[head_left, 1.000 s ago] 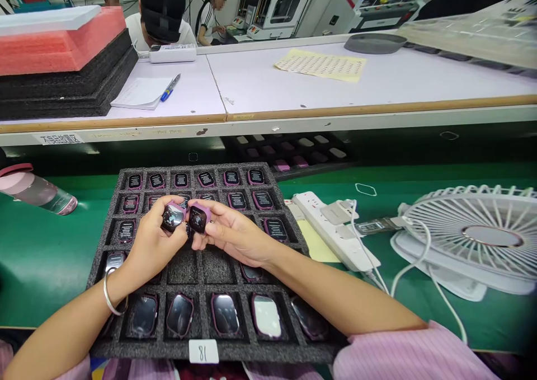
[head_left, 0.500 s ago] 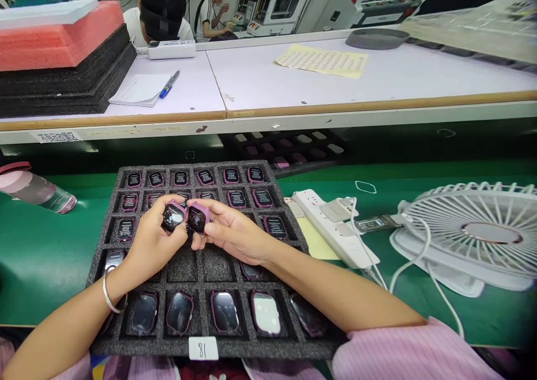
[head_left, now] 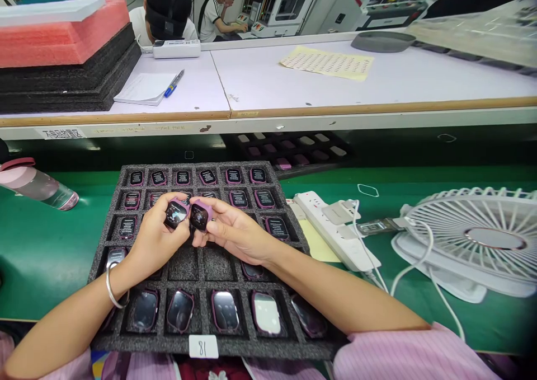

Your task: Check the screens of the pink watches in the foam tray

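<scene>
My left hand (head_left: 161, 231) is closed on a purple-cased smartwatch body (head_left: 176, 214) whose dark screen shows faint light marks. Pinched in my right hand (head_left: 229, 229) is a second purple smartwatch body (head_left: 199, 216), its screen also dark. The two watches are side by side, close together, above a black foam tray (head_left: 218, 265). Rows of purple watch bodies sit in the tray's compartments, the far ones with lit text on their screens. Nearer ones, such as this watch (head_left: 225, 311), have dark or reflecting screens. A white label (head_left: 203, 346) reading 81 is on the tray's front edge.
To the right stand a white power strip (head_left: 335, 231) with plugs and cables and a white fan (head_left: 482, 240). A bottle (head_left: 39, 185) lies at left. Foam sheets (head_left: 62, 50), a notepad (head_left: 142, 88) and a pen (head_left: 174, 83) rest on the shelf. A second tray (head_left: 293, 148) lies beneath it.
Both hands still hold the two watches in nearly the same place. The whole view has shifted slightly, and the watches are tilted a little differently.
</scene>
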The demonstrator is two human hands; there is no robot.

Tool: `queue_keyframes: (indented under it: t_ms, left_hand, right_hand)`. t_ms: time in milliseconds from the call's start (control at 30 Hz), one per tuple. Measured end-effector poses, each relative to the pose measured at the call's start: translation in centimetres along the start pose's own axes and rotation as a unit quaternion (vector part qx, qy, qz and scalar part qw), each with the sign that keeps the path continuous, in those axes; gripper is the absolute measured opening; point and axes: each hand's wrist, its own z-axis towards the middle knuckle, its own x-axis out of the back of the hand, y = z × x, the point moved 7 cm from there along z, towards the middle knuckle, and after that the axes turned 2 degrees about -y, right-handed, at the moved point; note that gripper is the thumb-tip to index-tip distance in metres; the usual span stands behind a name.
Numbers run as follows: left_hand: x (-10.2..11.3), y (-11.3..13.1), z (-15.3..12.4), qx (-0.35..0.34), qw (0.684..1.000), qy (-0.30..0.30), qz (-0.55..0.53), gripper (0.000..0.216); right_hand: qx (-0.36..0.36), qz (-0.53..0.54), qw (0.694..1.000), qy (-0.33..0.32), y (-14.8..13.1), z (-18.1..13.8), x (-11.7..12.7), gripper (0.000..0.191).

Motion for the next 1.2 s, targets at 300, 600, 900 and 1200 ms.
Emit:
queue_keyframes:
  t_ms: [300, 600, 900, 1200]
  left_hand:
    - [-0.02, 0.16, 0.01, -0.011, 1.000, -0.002, -0.002, 0.035]
    - [-0.02, 0.04, 0.04, -0.023, 1.000, 0.005, -0.005, 0.034]
    - [-0.13, -0.17, -0.07, -0.022, 0.999, -0.008, -0.026, 0.033]
    - [-0.23, -0.46, -0.06, -0.007, 0.999, -0.016, -0.029, 0.037]
  right_hand:
    - [-0.002, -0.002, 1.000, -0.004, 0.07, -0.05, -0.03, 0.061]
    - [-0.002, 0.011, 1.000, -0.013, 0.18, -0.04, 0.09, 0.059]
    - [-0.003, 0.003, 1.000, -0.008, 0.27, -0.03, 0.21, 0.059]
    - [0.003, 0.008, 1.000, -0.008, 0.06, -0.05, 0.12, 0.058]
